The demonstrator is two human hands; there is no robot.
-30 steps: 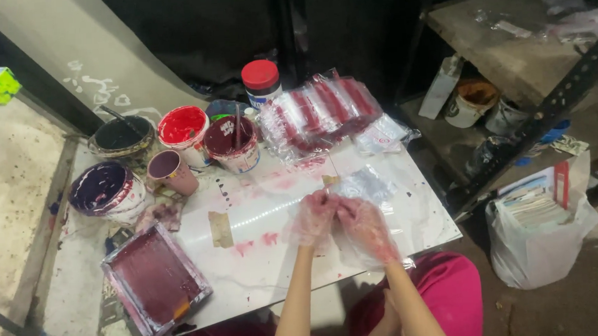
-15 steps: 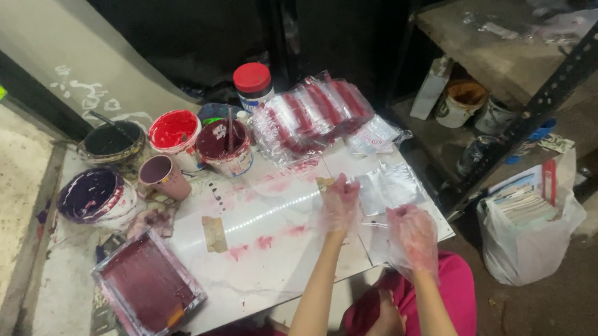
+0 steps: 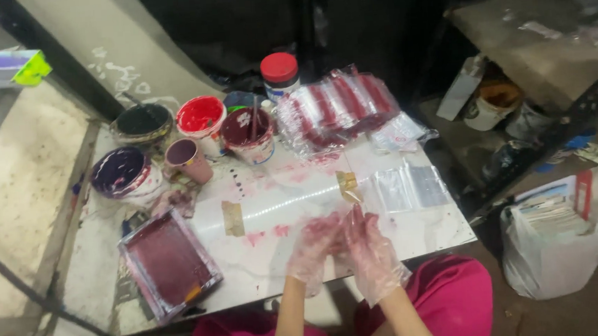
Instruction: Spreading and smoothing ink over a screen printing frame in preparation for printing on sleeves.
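Since half a second ago, the right hand (image 3: 372, 253) has been brought back in from the table's right edge, and both gloved hands are now pressed together over the near middle of the white table (image 3: 448, 231). The left hand (image 3: 312, 251) is laid against the right with fingers extended upward; nothing can be seen gripped between them, though whether something thin is pinched there cannot be told. Both gloves are smeared with red.

Just left of the hands, a framed printing screen (image 3: 168, 264) coated in dark red is set at the near left corner, slightly over the edge. Between screen and hands, a bare stained stretch of tabletop is left open, marked by a strip of tan tape (image 3: 232, 218). Just beyond the fingertips a gold tape piece (image 3: 347, 185) is seen, and to its right flat clear bags (image 3: 411, 187) are spread near the right edge.

Farther back, open paint tubs (image 3: 200, 118) are crowded along the left rear, with a red-lidded jar (image 3: 280, 72) behind them. A stack of printed clear bags (image 3: 337, 110) is piled at the far right corner.
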